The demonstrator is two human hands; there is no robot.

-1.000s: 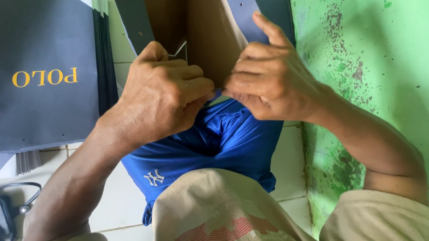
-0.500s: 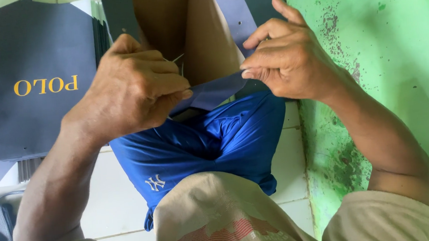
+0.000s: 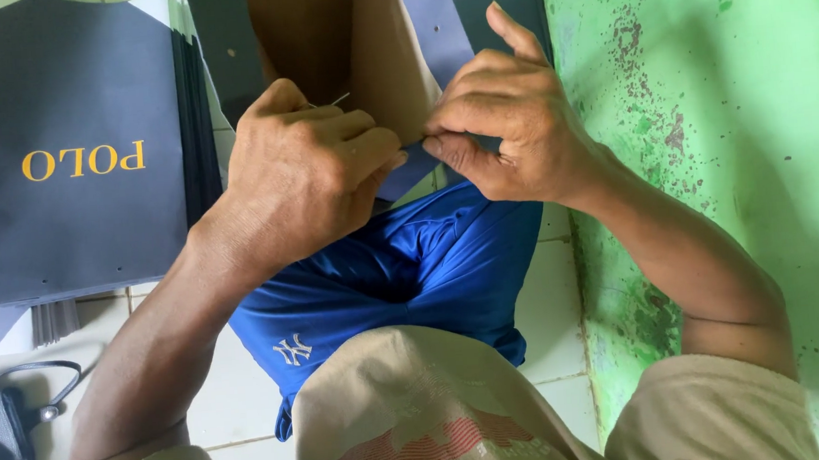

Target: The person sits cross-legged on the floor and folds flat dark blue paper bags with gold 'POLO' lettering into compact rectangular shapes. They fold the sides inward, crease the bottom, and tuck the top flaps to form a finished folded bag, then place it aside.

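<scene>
Seated on tiled floor (image 3: 124,371), head view looking down over own lap, blue shorts (image 3: 412,277) at frame centre. Both hands meet at upper centre over a dark navy paper bag (image 3: 435,29) whose brown inner side (image 3: 322,46) faces the camera. Left hand (image 3: 307,175) is curled nearly closed, fingers (image 3: 367,152) folded down on the bag's lower edge; a thin pale strand, thread or wire (image 3: 337,100), pokes out just above the knuckles, but whether the fingers pinch it cannot be told. Right hand (image 3: 507,120) pinches the same navy edge between thumb and forefinger, remaining fingers loosely raised. The hands almost touch, the strip of bag edge (image 3: 406,169) caught between them. Judgement: work on this bag looks mid-way — the edge is gripped and being folded or threaded, not finished, and the bag is not yet set aside. At upper left a stack of flat navy bags (image 3: 75,184) with gold lettering lies on the floor, apparently done or waiting; which, I cannot tell. Green painted wall (image 3: 708,145), flaking, fills the right side. A black strap and pouch (image 3: 5,425) lie at lower left.
</scene>
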